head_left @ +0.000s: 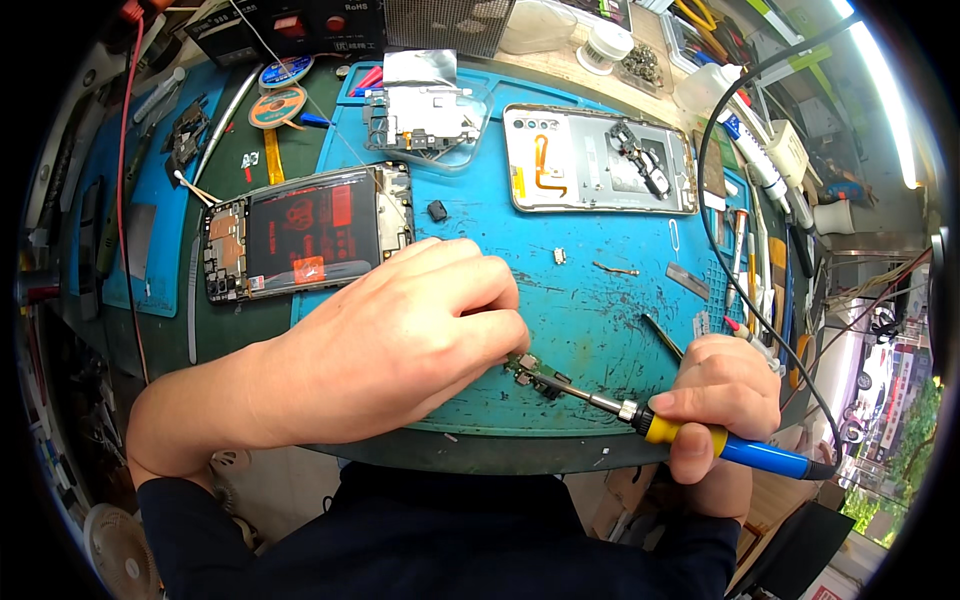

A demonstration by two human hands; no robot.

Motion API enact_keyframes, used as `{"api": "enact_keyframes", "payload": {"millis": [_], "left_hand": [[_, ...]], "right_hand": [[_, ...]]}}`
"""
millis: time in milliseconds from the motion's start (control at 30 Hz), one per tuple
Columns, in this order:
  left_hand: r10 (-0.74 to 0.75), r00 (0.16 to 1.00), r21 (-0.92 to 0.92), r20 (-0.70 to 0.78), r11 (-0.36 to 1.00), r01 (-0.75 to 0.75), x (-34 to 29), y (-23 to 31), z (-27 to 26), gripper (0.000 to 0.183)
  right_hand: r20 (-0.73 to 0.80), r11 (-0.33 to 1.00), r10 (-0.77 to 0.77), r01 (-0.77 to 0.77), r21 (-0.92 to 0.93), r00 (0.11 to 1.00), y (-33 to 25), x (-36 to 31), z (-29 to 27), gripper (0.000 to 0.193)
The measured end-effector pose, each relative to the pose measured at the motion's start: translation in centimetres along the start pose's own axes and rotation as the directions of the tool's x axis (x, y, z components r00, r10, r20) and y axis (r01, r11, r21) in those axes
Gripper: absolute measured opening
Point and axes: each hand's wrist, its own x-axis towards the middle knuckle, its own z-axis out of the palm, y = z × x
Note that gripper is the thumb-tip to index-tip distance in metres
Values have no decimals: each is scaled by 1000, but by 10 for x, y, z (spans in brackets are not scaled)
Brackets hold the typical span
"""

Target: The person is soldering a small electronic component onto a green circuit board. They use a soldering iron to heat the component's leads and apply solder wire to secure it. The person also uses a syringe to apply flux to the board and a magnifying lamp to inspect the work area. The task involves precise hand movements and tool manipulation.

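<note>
My right hand is closed round the yellow and blue handle of a soldering iron. Its metal tip points left and meets a small green circuit board near the front edge of the blue mat. My left hand has its fingers curled and pinched at the board's left end; whether they grip the board itself or a small tool is hidden. Behind the left hand lies an opened phone with its dark battery and copper-coloured board bared. A small black part rests beside that phone.
A silver phone back housing lies at the far right of the blue mat. Left of it stands a clear tray with metal parts. Solder spools sit at the back left. The iron's black cable arcs along the right, past pens and tools.
</note>
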Motion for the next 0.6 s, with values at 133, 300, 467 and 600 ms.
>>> {"api": "enact_keyframes", "payload": {"millis": [133, 300, 467, 600], "left_hand": [[-1, 1000, -3, 4, 1000, 1, 0, 0, 0, 20], [4, 1000, -2, -1, 1000, -4, 1, 0, 0, 20], [3, 1000, 2, -2, 1000, -3, 1, 0, 1, 19], [3, 1000, 12, 9, 1000, -3, 1, 0, 0, 19]], "right_hand": [[0, 1000, 8, -8, 2, 1000, -1, 0, 0, 21], [-15, 1000, 14, -14, 5, 1000, -2, -1, -1, 20], [-14, 1000, 0, 1, 3, 1000, 0, -1, 1, 19], [-48, 997, -63, 61, -43, 997, -4, -2, 2, 19]]}}
